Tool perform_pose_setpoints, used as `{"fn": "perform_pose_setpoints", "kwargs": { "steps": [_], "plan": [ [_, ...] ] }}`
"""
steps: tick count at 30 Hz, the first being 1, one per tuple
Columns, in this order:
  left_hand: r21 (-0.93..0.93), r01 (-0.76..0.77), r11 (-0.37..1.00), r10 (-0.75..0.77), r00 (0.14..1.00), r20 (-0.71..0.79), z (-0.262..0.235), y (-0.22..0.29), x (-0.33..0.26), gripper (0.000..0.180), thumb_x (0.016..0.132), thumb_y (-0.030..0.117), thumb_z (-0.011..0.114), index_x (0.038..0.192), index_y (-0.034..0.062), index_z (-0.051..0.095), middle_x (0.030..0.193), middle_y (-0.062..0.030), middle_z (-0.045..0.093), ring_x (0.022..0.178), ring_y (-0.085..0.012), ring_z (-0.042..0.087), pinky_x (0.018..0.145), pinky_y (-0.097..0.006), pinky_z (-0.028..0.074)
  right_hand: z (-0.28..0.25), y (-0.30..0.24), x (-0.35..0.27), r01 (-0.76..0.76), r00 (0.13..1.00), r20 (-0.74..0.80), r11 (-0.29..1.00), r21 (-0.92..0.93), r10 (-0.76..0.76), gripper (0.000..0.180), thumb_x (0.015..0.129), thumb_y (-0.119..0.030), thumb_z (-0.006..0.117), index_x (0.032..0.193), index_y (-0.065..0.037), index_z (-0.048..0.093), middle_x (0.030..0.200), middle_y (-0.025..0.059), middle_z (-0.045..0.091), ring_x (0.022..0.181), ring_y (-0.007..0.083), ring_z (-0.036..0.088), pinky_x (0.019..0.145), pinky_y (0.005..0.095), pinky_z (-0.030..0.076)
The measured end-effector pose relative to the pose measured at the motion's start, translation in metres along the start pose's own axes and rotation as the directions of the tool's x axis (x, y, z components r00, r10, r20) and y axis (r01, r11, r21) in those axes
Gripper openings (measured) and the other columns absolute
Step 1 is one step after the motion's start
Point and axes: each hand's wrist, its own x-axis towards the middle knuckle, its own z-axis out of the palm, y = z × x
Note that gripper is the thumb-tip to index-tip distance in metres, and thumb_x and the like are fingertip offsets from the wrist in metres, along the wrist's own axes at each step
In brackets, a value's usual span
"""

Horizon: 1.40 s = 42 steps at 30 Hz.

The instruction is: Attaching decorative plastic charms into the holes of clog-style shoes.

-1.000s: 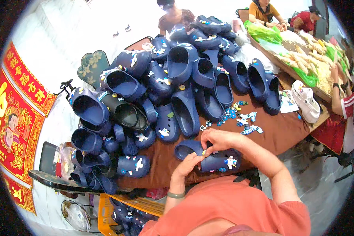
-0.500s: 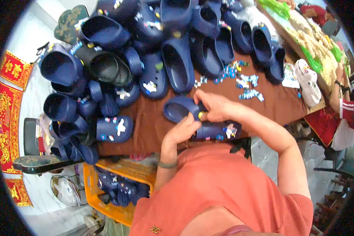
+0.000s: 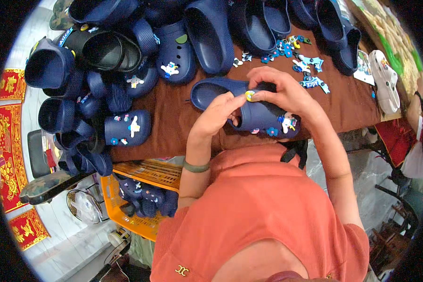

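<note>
Head view had dipped since the earlier moment; navy clog [image 3: 263,114], left hand [image 3: 215,115] and right hand [image 3: 285,91] all sat higher in sight. Gold characters showed on red wall hangings [image 3: 9,152], pale lettering on a loose blue charm [image 3: 309,84]. Clog lay on brown cloth [image 3: 170,117], beneath both hands. Hands were close together: right pinched a yellow charm [image 3: 249,96]; left thumb beside it, grip on clog I couldn't tell.
</note>
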Motion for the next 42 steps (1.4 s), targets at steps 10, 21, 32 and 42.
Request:
{"fn": "perform_pose_setpoints", "kwargs": {
  "steps": [10,21,32,42],
  "plan": [
    [-0.155,0.112,0.982,-0.129,0.987,-0.101,0.005,0.010,0.010,0.036,0.095,0.037,0.055,0.077,0.0070,0.059,0.060,-0.0006,0.054,0.049,-0.0116,0.052,0.047,-0.025,0.043,-0.007,-0.015,-0.008,0.063,0.997,-0.025,0.970,-0.235,-0.070,0.017,0.083,-0.013,0.067,0.097,-0.004,0.070,0.100,0.0122,0.069,0.099,0.0306,0.063,0.086,0.0403,0.049],
    [0.933,-0.357,-0.045,0.756,0.599,0.266,-0.007,0.042,0.009,0.031,0.068,0.004,0.063,0.099,0.0026,0.065,0.093,-0.0151,0.066,0.085,-0.0354,0.061,0.076,-0.038,0.048,0.010,0.022,-0.007,-0.071,0.996,0.058,0.997,0.017,0.070,0.025,0.083,0.000,0.061,0.107,-0.002,0.067,0.106,0.0150,0.067,0.103,0.0310,0.062,0.092,0.0382,0.048],
    [0.777,-0.592,0.216,0.431,0.772,0.468,-0.012,0.044,0.051,0.039,0.069,-0.008,0.056,0.107,0.0016,0.063,0.099,-0.0167,0.066,0.095,-0.0358,0.064,0.081,-0.039,0.052,0.014,-0.018,-0.046,-0.046,0.973,-0.222,0.879,-0.475,-0.069,0.052,0.085,-0.040,0.065,0.121,-0.003,0.055,0.117,0.0164,0.058,0.111,0.0335,0.053,0.096,0.0453,0.038],
    [0.844,-0.530,0.082,0.455,0.773,0.442,0.006,0.045,0.019,0.044,0.064,-0.011,0.055,0.106,0.0022,0.058,0.092,-0.0160,0.064,0.085,-0.0350,0.064,0.072,-0.041,0.052,0.030,-0.025,-0.052,0.053,0.956,-0.230,0.877,-0.478,-0.184,0.037,0.083,-0.027,0.062,0.109,-0.002,0.054,0.103,0.0142,0.058,0.101,0.0287,0.057,0.094,0.0521,0.036]
  ]
}}
